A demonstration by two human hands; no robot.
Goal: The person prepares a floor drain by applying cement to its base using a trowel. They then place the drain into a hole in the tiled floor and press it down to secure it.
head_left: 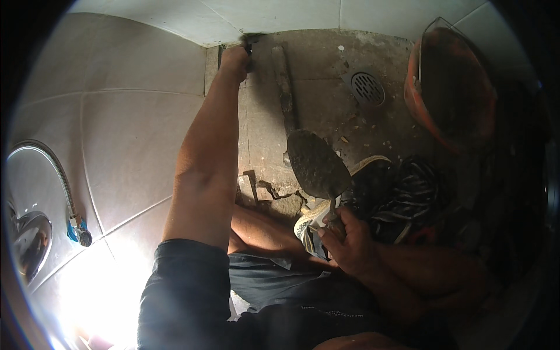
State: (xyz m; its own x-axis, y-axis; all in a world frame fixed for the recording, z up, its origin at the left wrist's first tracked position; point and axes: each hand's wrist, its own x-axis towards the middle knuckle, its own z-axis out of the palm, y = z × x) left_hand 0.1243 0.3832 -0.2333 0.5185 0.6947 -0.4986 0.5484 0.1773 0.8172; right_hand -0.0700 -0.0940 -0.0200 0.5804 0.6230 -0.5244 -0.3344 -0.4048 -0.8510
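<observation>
The left hand (pixel 234 58) reached to the floor's far corner, fingers closed around a small dark tool (pixel 251 42). The right hand (pixel 344 239) gripped a mortar-caked trowel (pixel 318 164), blade raised above the bare cement floor (pixel 315 87).

1. I am stretching my left arm straight out and up, the forearm bare and the elbow nearly locked.
2. My left hand (pixel 235 60) is closing into a fist far from my body, knuckles facing me.
3. I am keeping my right arm bent low, near my lap.
4. My right hand (pixel 349 242) is curling tight, fingers (pixel 330 236) wrapping inward.
</observation>
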